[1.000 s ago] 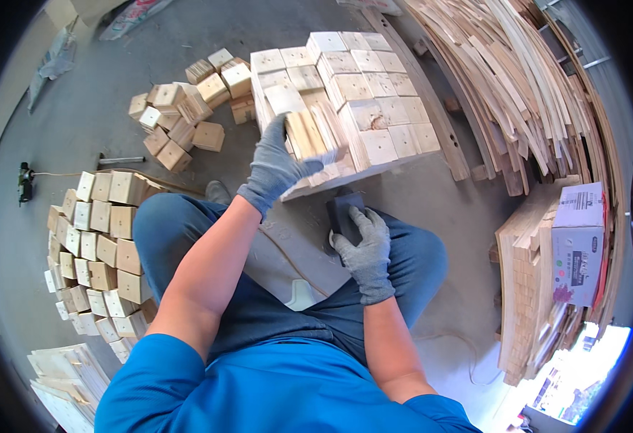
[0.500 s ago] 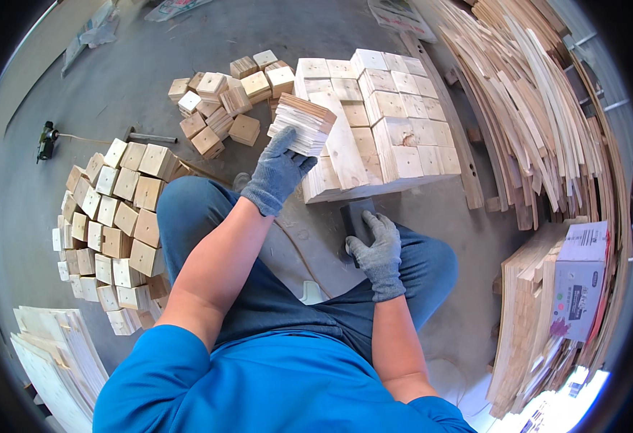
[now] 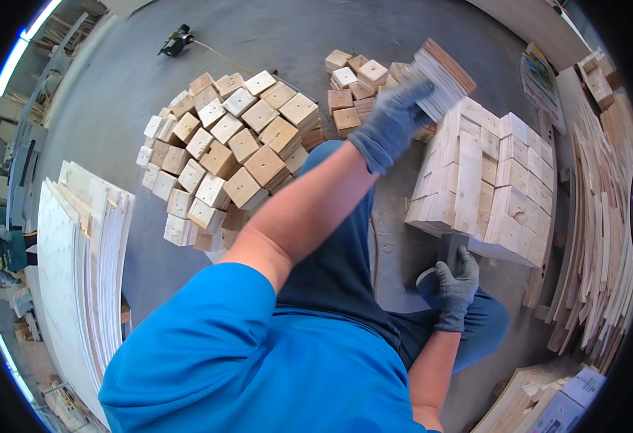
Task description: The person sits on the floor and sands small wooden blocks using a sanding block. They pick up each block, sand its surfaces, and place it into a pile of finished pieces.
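Note:
My left hand point(image 3: 392, 126), in a grey glove, is closed around a layered wooden block point(image 3: 445, 78) and holds it up, blurred a little by motion. The block is at the far left corner of a neat stack of pale wooden blocks point(image 3: 511, 169); a flat board point(image 3: 468, 180) lies on that stack. My right hand point(image 3: 457, 289), gloved too, is low by my right knee, its fingers curled round a dark grey rectangular block point(image 3: 452, 249) near the stack's front side. What the dark block is cannot be made out.
A large group of wooden blocks point(image 3: 244, 144) sits on the floor at my left, with a smaller pile point(image 3: 356, 83) beyond. A green power tool point(image 3: 177, 41) with a cord lies farther off. Panels point(image 3: 78, 224) lean at left; long wooden strips point(image 3: 598, 238) lie at right.
My view has swung left, so everything sits farther right in the picture. My left hand still holds the wooden block, now more tilted. My right hand keeps the dark block.

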The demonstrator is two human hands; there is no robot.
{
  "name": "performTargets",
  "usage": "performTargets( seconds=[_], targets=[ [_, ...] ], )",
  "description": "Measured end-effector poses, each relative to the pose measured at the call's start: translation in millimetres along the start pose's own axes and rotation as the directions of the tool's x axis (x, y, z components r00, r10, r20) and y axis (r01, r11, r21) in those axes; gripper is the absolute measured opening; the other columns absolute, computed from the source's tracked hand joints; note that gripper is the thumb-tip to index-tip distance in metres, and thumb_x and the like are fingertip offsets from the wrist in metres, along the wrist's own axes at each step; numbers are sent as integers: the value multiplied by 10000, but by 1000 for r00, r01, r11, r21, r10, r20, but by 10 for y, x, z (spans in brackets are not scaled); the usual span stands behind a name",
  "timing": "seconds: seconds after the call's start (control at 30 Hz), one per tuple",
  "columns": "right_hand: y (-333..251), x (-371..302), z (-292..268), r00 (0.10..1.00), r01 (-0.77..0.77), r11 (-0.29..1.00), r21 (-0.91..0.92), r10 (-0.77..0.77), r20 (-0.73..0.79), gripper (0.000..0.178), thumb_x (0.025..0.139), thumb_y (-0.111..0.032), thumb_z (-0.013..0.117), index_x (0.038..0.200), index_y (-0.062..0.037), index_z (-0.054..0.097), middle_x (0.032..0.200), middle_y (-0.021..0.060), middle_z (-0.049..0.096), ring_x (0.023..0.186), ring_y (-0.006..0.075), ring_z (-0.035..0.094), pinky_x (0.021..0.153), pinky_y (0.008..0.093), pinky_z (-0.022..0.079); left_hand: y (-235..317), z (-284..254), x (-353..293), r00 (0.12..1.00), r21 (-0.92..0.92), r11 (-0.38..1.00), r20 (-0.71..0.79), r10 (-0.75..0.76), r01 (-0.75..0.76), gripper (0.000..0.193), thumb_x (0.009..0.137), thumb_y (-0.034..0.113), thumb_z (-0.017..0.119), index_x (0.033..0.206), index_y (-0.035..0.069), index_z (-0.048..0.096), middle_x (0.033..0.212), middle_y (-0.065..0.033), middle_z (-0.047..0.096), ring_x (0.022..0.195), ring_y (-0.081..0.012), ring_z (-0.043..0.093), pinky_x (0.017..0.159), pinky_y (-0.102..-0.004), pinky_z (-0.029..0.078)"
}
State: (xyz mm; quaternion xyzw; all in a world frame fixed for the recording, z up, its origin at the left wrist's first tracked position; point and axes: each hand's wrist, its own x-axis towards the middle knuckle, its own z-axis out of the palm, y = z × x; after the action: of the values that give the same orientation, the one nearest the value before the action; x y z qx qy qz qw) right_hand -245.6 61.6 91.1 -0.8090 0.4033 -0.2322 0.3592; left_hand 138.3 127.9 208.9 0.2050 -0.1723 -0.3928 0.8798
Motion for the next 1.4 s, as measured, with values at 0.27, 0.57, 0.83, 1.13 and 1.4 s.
performTargets(
  seconds=[0.27,0.57,0.83,1.13,1.4],
  targets=[
    [-322,117,18,997,10,1000,14,-12,77,658,781,-74,884,1391,48,667,1394,209,630,1290,350,616,1157,431,466,1814,-855,-696,946,640,754,-130,295,-147,463,1026,220,695,1433,24,592,1397,-135,655,1328,-278,631,1168,-421,489],
    [-430,240,73,987,64,998,18,-66,146,664,816,-46,864,1433,49,637,1445,202,629,1327,327,611,1177,426,459,2280,-1532,-3294,710,546,804,-662,241,237,336,933,247,776,1187,30,738,1082,-76,768,970,-186,743,885,-338,615],
    [-481,309,251,969,47,996,82,-65,236,689,807,-57,842,1450,47,620,1420,211,640,1287,346,620,1151,420,466,1324,-1888,-5169,356,291,759,-931,83,583,567,819,241,928,1309,54,714,1129,-52,767,975,-190,746,905,-376,627],
    [-429,410,295,967,140,990,-33,-130,221,668,830,-122,886,1434,36,647,1411,220,674,1292,331,641,1149,426,473,752,-2534,-5648,110,83,648,-994,-1,757,538,752,197,971,1192,-26,755,1089,-155,802,965,-265,789,898,-397,628],
    [-185,307,193,979,33,988,-152,-1,206,709,816,-130,925,1450,20,645,1416,192,679,1303,301,636,1161,399,470,647,-2494,-5521,6,17,600,-1000,20,800,490,797,197,934,1190,-33,753,1064,-181,802,915,-300,800,858,-407,633]
  ],
)
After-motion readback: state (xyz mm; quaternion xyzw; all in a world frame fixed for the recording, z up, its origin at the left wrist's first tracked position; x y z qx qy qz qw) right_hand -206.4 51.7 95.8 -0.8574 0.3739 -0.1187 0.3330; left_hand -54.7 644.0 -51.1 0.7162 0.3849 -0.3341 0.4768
